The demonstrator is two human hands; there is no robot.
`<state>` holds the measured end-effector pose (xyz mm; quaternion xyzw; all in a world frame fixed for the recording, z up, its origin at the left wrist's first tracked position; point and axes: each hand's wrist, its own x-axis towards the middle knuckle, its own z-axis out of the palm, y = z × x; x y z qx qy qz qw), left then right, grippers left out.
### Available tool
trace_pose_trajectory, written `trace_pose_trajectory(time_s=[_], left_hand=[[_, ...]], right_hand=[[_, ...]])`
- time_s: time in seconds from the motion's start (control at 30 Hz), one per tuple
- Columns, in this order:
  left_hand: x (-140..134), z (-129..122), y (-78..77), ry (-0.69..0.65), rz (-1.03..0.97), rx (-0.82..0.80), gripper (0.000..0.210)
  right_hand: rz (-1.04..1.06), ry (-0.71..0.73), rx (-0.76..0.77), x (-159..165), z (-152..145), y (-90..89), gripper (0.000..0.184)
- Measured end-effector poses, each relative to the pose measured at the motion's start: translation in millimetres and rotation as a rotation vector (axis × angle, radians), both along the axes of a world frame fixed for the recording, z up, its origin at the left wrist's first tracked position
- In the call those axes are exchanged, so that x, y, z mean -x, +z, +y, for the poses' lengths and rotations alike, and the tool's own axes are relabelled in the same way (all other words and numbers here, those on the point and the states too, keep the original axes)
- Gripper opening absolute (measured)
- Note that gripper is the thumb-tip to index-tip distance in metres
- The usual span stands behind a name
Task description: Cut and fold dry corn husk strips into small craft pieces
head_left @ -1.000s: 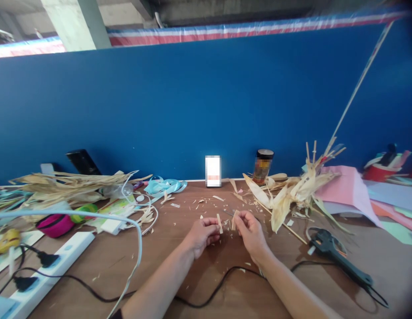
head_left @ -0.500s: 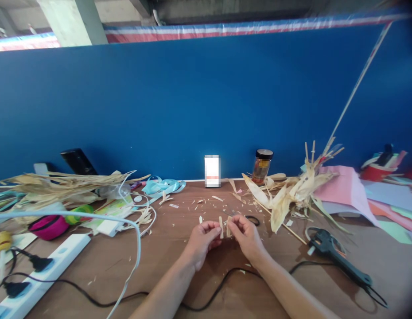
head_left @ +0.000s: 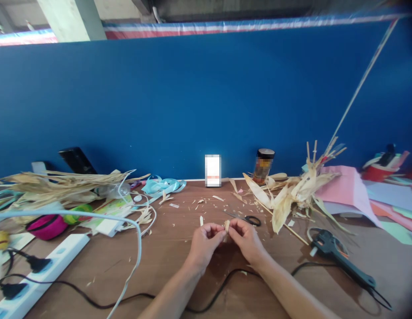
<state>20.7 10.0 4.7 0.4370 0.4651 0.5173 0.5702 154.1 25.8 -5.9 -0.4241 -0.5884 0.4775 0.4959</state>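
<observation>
My left hand (head_left: 209,241) and my right hand (head_left: 243,235) meet over the middle of the table, fingertips pinched close together. Between them shows a small pale strip of dried corn husk (head_left: 227,224), held upright. Most of what the fingers grip is hidden behind them, so I cannot tell whether one strip or two are there. Just behind my right hand lies a pair of scissors with black handles (head_left: 252,220). A small white scrap (head_left: 201,220) rests beyond my left hand.
Husk scraps litter the brown table. A husk bundle (head_left: 56,184) lies left, corn husks (head_left: 292,195) right. A black glue gun (head_left: 342,257) sits right, its cable crossing under my arms. A power strip (head_left: 53,270), pink case (head_left: 48,227), jar (head_left: 263,166) and blue ribbon (head_left: 162,185) surround.
Half a second ago each hand held its own husk strip, with a gap between them. My hands have since come together, and the strips now meet or overlap at the fingertips.
</observation>
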Motion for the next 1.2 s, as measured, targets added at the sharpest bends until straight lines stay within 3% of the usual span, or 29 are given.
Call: trace_pose_trajectory(time_s=[0.33, 0.83, 1.2], left_hand=[[0.1, 0.5, -6.3, 0.035, 0.052, -0.005, 0.023], [-0.1, 1.1, -5.4, 0.035, 0.08, 0.035, 0.025], [6.3, 5.6, -6.7, 0.033, 0.185, -0.049, 0.02]], right_hand=[[0.141, 0.013, 0.163, 1.4, 1.1, 1.1, 0.025], [0.107, 0.022, 0.171, 0.7, 0.7, 0.2, 0.025], [0.073, -0.038, 0.132, -2.1, 4.3, -0.9, 0.028]])
